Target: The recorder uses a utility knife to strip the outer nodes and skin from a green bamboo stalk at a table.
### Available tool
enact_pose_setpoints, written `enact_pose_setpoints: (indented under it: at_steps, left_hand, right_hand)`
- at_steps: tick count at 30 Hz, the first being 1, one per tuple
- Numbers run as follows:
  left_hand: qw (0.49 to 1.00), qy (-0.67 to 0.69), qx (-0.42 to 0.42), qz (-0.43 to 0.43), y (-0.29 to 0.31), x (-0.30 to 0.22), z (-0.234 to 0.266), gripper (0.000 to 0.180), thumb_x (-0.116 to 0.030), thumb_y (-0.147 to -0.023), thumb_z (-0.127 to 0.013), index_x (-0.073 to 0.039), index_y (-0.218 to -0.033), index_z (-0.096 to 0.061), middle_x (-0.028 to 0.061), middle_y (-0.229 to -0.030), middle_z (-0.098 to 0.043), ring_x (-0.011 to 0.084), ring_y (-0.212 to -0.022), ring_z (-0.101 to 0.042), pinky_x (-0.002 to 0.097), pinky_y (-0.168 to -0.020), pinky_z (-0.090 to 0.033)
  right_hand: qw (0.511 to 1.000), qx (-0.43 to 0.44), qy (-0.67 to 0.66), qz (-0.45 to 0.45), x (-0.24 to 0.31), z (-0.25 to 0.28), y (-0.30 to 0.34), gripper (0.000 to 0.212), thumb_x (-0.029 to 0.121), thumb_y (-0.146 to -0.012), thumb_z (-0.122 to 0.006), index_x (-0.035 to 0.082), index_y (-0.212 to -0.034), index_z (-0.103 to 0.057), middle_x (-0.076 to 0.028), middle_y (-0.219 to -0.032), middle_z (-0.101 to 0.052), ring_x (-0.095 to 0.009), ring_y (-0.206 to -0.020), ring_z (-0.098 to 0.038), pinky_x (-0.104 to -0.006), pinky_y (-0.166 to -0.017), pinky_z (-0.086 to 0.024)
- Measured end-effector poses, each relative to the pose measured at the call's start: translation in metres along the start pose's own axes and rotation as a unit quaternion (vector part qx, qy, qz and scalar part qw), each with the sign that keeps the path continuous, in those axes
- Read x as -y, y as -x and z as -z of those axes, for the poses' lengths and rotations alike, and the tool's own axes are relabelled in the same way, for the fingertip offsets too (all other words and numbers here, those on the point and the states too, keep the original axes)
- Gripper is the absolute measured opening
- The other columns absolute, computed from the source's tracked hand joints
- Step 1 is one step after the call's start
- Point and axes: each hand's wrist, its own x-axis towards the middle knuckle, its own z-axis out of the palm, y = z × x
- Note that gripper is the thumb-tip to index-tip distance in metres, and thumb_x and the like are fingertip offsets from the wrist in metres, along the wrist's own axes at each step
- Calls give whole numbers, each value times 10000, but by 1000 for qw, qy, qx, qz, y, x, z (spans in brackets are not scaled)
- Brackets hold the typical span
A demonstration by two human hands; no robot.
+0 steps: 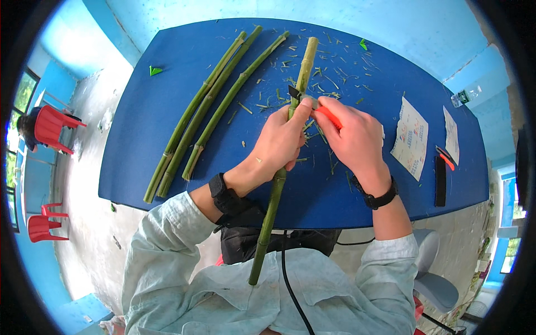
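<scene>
Left grip (282, 134) encircles a cane stalk (269, 207), pared above, green below; right grip (354, 131) clasps a red-handled knife (328, 117); three stalks (195, 120) lie unpared.

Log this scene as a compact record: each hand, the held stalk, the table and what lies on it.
Left hand: wrapped around green stalk
Right hand: holding orange-handled tool at the stalk
Stalk: far end yellower, near end past the table edge
Table: blue
Table left: three loose stalks
Table right: two pale sheets, black strip
Scattered: green shavings
</scene>
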Motion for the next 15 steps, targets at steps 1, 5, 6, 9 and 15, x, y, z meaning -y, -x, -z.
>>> enact_pose_setpoints:
  at_steps: [1, 5, 6, 9, 15]
  left_hand:
    - [1000, 10, 6, 1, 1, 0, -1, 568, -612, -1138, -506, -62, -1000, -499, 4, -693, -484, 105, -427, -475, 307, -356, -413]
    - [998, 2, 55, 13, 9, 0, -12, 540, -595, -1137, -525, -78, -989, -476, 1, -691, -481, 97, -427, -459, 301, -358, -407]
    - [998, 3, 55, 12, 10, -1, -12, 528, -582, -1139, -527, -80, -985, -474, 0, -691, -480, 97, -428, -459, 300, -358, -406]
    - [999, 14, 46, 9, 10, -2, -12, 483, -541, -1154, -522, -93, -982, -464, -11, -685, -459, 91, -429, -436, 294, -363, -392]
    - [999, 38, -1, -38, 8, -4, -10, 364, -446, -1165, -530, -93, -1100, -469, -15, -702, -445, 93, -446, -412, 291, -383, -374]
  right_hand:
    - [1000, -11, -2, -1, -3, -2, 0, 254, 361, -1025, -769, 156, -1174, -760, -119, -826, -765, -349, -723, -758, -442, -583, -561]
    - [998, -20, 7, -63, -19, 9, -10, 283, 380, -1039, -760, 125, -1159, -776, -135, -842, -770, -351, -729, -761, -429, -585, -559]
    - [997, -22, -3, -68, -20, 9, -9, 287, 383, -1041, -760, 120, -1156, -780, -138, -843, -771, -351, -725, -759, -424, -585, -557]
    - [996, -22, -47, -72, -19, 9, -7, 293, 382, -1042, -762, 111, -1150, -789, -145, -844, -771, -352, -712, -754, -412, -585, -550]
    - [994, 16, -109, -2, -15, 11, 0, 274, 344, -1038, -771, 90, -1141, -777, -160, -822, -755, -357, -686, -736, -399, -577, -534]
